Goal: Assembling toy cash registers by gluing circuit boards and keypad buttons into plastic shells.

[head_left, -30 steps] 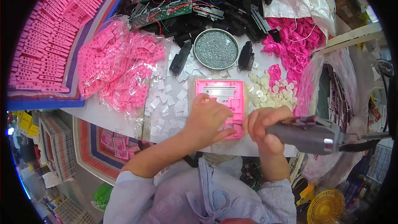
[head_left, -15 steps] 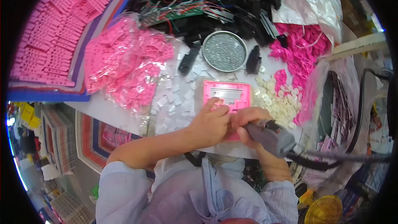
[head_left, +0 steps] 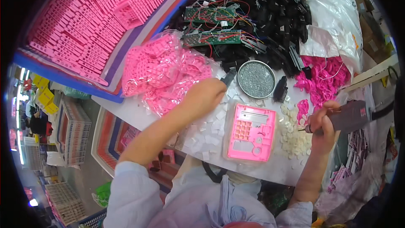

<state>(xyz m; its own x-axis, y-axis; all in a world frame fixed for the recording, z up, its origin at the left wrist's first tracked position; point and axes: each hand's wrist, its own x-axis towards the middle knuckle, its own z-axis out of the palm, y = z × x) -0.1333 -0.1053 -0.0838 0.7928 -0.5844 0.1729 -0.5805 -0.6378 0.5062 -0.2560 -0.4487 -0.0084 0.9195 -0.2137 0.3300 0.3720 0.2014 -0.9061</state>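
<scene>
**Pink case [head_left: 253, 134] lies apart from both hands**

It sits on the counter [head_left: 287, 172], right of the left hand [head_left: 206, 95] and nearer the body. That hand's fingers meet a black part [head_left: 229, 77] beside the bowl [head_left: 256, 79]; whether they grip it, I cannot tell. The right hand [head_left: 324, 126], right of the case, holds a grey power screwdriver [head_left: 349, 116].

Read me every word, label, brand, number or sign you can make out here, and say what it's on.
None can be read with certainty.
Gray power tool in the right hand: small reddish mark, too blurred to read.
Pink casing: no text that I can make out.
White sack: any print too small to read.
Yellow packages: any print too small and blurred to read.
</scene>
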